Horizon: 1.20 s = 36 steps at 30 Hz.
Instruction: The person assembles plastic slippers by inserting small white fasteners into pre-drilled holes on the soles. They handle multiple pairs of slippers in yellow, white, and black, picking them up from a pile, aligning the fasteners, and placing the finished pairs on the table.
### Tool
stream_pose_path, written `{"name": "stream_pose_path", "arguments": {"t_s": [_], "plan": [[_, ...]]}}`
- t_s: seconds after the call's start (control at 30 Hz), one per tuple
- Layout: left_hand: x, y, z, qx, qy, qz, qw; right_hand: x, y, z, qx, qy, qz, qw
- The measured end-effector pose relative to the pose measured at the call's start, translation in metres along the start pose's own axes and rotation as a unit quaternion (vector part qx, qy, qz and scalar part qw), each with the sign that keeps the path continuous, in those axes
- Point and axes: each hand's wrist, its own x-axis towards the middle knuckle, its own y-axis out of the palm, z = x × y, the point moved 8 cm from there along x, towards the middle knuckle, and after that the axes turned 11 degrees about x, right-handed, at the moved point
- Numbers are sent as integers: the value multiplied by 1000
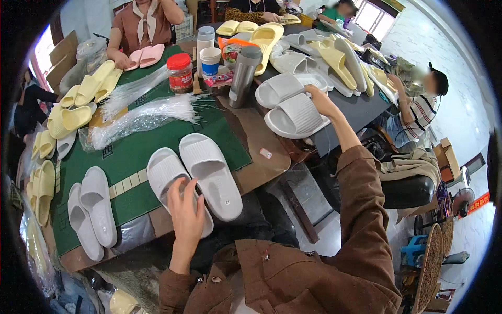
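A pair of light grey slippers lies at the front edge of the table before me. My left hand rests over the left slipper, its fingers bent and apart. Beside it the right slipper lies untouched, toe pointing away. Reaching out to the right, my right hand is closed at the side of a grey slipper; its thumb is hidden. Just behind that one sits another grey slipper. At the left end of the table is a further grey pair.
Bundles of clear plastic ties lie on the green mat. A steel flask, a red-lidded jar and a paper cup stand behind. Yellow slippers line the left edge. A black stool is at right; several people sit around.
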Motion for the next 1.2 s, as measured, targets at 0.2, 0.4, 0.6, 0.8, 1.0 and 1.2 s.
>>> {"name": "stream_pose_path", "arguments": {"t_s": [0.2, 0.4, 0.6, 0.8, 1.0, 1.2], "plan": [[-6, 22, 8, 84, 4, 43, 996, -15, -9, 4, -130, 28, -52, 990], [3, 22, 12, 143, -4, 48, 989, -62, 21, 96, 9, 76, -70, 995], [14, 36, 14, 147, -18, 28, 989, -96, 84, 169, 115, 19, -30, 993], [9, 27, 33, 249, -1, -52, 967, -92, 144, 169, 180, 27, -18, 983], [-13, -29, 107, 326, -88, -39, 940, -83, 202, 146, 80, 26, -13, 996], [-41, -84, 198, 366, -156, -38, 917, -80, 222, 169, 111, 8, -24, 993]]}}
